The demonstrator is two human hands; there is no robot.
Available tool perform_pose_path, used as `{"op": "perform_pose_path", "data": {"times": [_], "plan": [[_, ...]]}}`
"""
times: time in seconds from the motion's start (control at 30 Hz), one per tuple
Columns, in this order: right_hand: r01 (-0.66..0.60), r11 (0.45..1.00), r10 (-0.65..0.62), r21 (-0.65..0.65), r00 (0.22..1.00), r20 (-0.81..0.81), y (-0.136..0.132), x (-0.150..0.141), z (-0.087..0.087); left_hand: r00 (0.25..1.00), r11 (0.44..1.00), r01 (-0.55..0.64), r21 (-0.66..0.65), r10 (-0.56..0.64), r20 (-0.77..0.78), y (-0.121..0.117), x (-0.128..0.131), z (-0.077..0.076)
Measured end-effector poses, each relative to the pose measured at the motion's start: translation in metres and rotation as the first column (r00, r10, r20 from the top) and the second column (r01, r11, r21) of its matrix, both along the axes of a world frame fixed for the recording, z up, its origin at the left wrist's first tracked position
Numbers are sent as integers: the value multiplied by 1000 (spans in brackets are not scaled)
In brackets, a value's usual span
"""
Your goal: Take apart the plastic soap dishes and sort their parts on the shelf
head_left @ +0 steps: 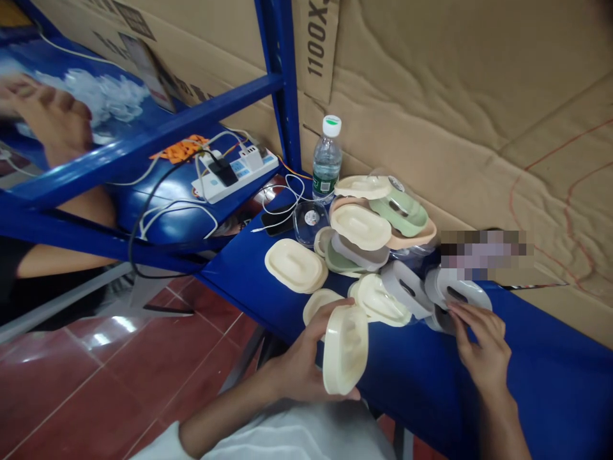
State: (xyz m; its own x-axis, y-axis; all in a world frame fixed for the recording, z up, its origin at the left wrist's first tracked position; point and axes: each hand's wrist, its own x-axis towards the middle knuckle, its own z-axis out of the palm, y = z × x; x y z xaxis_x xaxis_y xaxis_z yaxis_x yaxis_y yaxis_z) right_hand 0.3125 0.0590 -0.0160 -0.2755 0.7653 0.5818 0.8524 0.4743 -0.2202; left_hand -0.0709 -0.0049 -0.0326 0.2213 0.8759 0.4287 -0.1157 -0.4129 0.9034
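Note:
My left hand (306, 361) is closed around a cream oval plastic soap dish (345, 351), tilted so its hollow inside faces right. To the right, my right hand (483, 348) pinches the near edge of a grey soap dish piece (467, 287) with a slot in it. Beside that lies another grey slotted piece (407, 291). Between my hands rest cream pieces (383, 299), partly overlapping. A cream lid-like piece (294, 263) lies farther left. Behind them is a heap of cream, green and peach pieces, including a green slotted one (400, 211).
A water bottle (327, 160) stands behind the heap on the blue table (541, 364). A clear plastic cup (310, 222) is near it. Left are a blue metal frame (143, 137), a power strip (237, 176) with cables, and another person's hand (57, 115). Cardboard (460, 115) lines the back.

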Motion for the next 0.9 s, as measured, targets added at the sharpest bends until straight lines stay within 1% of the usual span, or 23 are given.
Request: {"op": "perform_pose_path", "data": {"times": [0.1,0.17,0.23,0.33,0.4,0.5,0.57,0.63,0.67,0.73,0.77,0.8,0.83,0.87,0.9], "plan": [[63,998,-63,9,998,-26,-28,1,6,1000,1000,9,-13,-9,17,2,-1,1],[151,988,-149,44,988,-36,-49,6,7,1000,1000,4,3,-4,29,3,-2,1],[264,959,-260,103,964,-57,-69,15,4,1000,1000,4,23,-5,22,4,-2,0],[420,893,-406,159,907,-112,-92,35,-11,1000,999,-11,39,10,28,5,-2,-2],[472,865,-457,170,881,-121,-101,48,-27,999,999,-20,35,19,41,5,0,-2],[504,847,-502,166,863,-61,-105,66,-47,1000,1000,-16,-4,16,13,6,1,0],[500,856,-504,133,864,-3,-102,70,-52,999,999,-42,-13,41,-24,8,1,2],[480,872,-484,99,874,26,-98,62,-47,995,996,-91,-15,90,-40,8,2,4],[472,878,-475,86,880,14,-97,52,-41,993,994,-110,-25,110,-34,8,3,5],[427,902,-425,55,904,-48,-94,18,-26,992,989,-128,-78,128,-9,7,6,8],[369,929,-365,24,926,-91,-93,-5,-18,992,985,-129,-112,130,4,6,9,10],[262,965,-262,-21,958,-120,-92,-30,-10,992,983,-122,-140,125,16,5,12,12],[132,989,-140,-65,981,-134,-90,-55,-4,993,982,-108,-157,113,27,3,15,15],[-11,994,-4,-106,990,-141,-88,-79,2,995,982,-87,-165,94,35,2,19,18],[-145,978,123,-148,981,-151,-85,-101,7,996,984,-68,-165,76,41,0,22,22]]}}
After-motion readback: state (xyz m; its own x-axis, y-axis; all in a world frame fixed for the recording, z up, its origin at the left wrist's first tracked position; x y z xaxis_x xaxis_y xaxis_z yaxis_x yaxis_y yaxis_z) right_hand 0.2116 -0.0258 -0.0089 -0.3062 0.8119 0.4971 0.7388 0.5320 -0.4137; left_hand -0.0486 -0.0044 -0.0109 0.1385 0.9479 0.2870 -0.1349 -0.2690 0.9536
